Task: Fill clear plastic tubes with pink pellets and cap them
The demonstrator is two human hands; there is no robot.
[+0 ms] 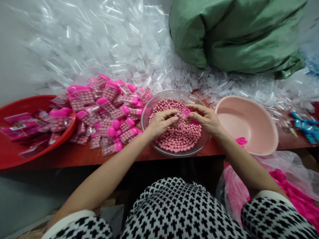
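Above a clear round bowl point(145, 132) of pink beads point(179, 137), my two hands are close together. Between the thumb and fingers of my left hand point(160, 124) is a small clear plastic container point(178, 120) with pink beads in it. My right hand point(206, 118) pinches a bright pink plastic cap point(186, 111) beside the container's mouth. Whether cap and container touch, I cannot tell. Left of the bowl lies a heap of filled containers with pink caps point(107, 113).
A red basin point(71, 131) with packed items stands far left. To the right is a pale pink basin point(249, 124) holding a few pink caps point(241, 141). Behind spreads a pile of clear empty containers point(104, 43), with a green sack point(236, 36) on it. A bag of pink pieces point(294, 196) sits low right.
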